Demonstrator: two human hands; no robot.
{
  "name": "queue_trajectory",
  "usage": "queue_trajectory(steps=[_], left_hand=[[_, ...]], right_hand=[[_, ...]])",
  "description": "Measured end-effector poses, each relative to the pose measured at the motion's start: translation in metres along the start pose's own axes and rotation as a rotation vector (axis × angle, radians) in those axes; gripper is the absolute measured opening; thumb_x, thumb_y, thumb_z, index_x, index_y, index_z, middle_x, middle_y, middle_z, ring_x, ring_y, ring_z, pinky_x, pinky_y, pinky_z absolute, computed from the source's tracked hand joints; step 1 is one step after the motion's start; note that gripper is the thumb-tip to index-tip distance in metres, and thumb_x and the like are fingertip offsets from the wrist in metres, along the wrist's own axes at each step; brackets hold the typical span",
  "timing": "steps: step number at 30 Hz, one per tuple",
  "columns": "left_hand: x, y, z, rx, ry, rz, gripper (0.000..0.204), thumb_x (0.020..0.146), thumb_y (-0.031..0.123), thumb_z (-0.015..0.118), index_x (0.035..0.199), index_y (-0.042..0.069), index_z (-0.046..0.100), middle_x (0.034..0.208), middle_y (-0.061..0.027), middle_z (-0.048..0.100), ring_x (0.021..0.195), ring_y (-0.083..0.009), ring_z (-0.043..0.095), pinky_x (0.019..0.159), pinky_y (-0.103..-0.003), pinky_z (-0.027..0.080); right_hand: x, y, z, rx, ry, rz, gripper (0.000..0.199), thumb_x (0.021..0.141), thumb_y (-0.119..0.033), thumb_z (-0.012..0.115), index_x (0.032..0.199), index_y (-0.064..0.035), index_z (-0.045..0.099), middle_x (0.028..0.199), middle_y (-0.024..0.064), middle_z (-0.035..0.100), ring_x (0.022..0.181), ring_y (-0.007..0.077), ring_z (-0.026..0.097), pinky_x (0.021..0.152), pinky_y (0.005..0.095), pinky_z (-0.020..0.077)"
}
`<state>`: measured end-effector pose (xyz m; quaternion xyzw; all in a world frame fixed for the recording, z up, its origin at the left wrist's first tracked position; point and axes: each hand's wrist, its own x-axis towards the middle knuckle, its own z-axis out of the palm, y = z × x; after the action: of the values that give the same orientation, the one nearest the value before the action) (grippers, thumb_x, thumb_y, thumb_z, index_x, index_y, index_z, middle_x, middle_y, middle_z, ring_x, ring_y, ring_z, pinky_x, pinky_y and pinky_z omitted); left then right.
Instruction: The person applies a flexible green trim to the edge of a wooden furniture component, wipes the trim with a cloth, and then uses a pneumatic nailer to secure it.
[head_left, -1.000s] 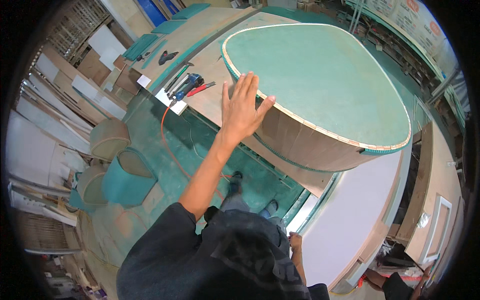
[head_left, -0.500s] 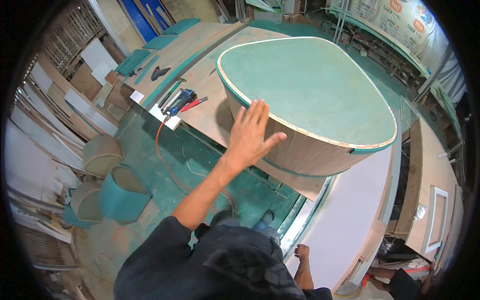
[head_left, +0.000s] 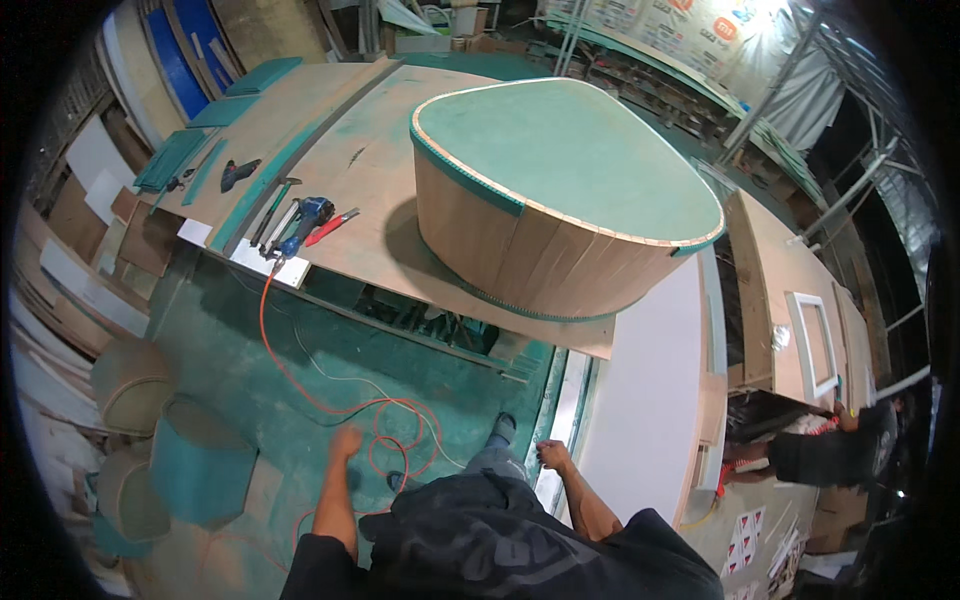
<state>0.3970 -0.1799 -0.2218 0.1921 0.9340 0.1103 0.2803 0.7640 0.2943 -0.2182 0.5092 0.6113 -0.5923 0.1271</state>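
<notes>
My left hand hangs low over the green floor, left of my legs, apart from everything. It is blurred and its fingers are hard to make out. My right hand is beside the bench's metal edge, its fingers curled in, with nothing visible in them. Ahead on the workbench stands a large rounded-triangular wooden piece. It has a green top, vertical wood strips round its side and a pale rim. Neither hand touches it. A blue nail gun lies left of it, beside a red-handled tool and a hammer.
An orange air hose loops across the floor by my feet. Rounded green and wooden blocks stand at left. A cordless drill and green boards lie on the far bench. Another person is at right, near a white frame.
My left hand has come off the wooden piece's side and dropped down to the left. My right hand has moved up slightly. The view has shifted, so more floor shows.
</notes>
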Motion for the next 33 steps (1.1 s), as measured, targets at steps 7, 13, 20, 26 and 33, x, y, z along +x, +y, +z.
queue_trajectory(steps=[7, 13, 20, 26, 33], left_hand=[[-0.268, -0.195, 0.124, 0.137, 0.052, -0.422, 0.035, 0.085, 0.037, 0.065, 0.091, 0.004, 0.074, 0.093, -0.0134, 0.072, 0.091, -0.0401, 0.067, 0.078, -0.055, 0.048], [-0.374, -0.209, 0.157, -0.101, -0.001, -0.664, 0.023, 0.08, 0.019, 0.073, 0.087, -0.002, 0.069, 0.082, -0.0162, 0.069, 0.08, -0.038, 0.066, 0.07, -0.052, 0.048], [-0.31, -0.232, 0.16, -0.526, 0.337, -0.122, 0.032, 0.084, 0.029, 0.062, 0.081, -0.002, 0.067, 0.072, -0.0193, 0.068, 0.068, -0.0426, 0.064, 0.061, -0.048, 0.047], [-0.223, -0.259, 0.089, -0.492, 0.287, -0.333, 0.027, 0.085, 0.026, 0.061, 0.074, 0.002, 0.065, 0.072, -0.02, 0.069, 0.061, -0.0331, 0.065, 0.059, -0.049, 0.05], [-0.203, -0.358, 0.026, -0.226, 0.036, -0.086, 0.021, 0.091, 0.024, 0.059, 0.085, 0.006, 0.068, 0.072, -0.0125, 0.07, 0.067, -0.0234, 0.069, 0.062, -0.046, 0.054]], right_hand=[[-0.062, 0.051, 0.088, -0.122, -0.129, 0.026, 0.023, 0.087, -0.021, 0.064, 0.1, -0.0041, 0.073, 0.076, 0.0076, 0.071, 0.064, 0.0177, 0.067, 0.056, 0.0338, 0.0547], [-0.024, 0.129, 0.131, -0.681, -0.424, -0.057, 0.024, 0.088, -0.029, 0.067, 0.097, -0.0067, 0.073, 0.093, 0.0072, 0.074, 0.078, 0.023, 0.07, 0.068, 0.0401, 0.0578], [0.061, 0.015, 0.237, -1.097, -0.304, -0.447, 0.03, 0.084, -0.033, 0.067, 0.074, -0.0049, 0.072, 0.075, 0.0118, 0.072, 0.069, 0.0287, 0.068, 0.066, 0.041, 0.054], [-0.003, -0.196, 0.336, -0.697, -0.408, -0.276, 0.037, 0.091, -0.035, 0.062, 0.077, -0.0023, 0.071, 0.07, 0.0127, 0.069, 0.061, 0.0217, 0.067, 0.058, 0.0352, 0.053], [0.05, -0.222, 0.461, -0.781, -0.314, -0.217, 0.049, 0.097, -0.042, 0.053, 0.081, 0.0008, 0.071, 0.071, 0.0148, 0.069, 0.064, 0.0251, 0.069, 0.064, 0.0408, 0.055]])
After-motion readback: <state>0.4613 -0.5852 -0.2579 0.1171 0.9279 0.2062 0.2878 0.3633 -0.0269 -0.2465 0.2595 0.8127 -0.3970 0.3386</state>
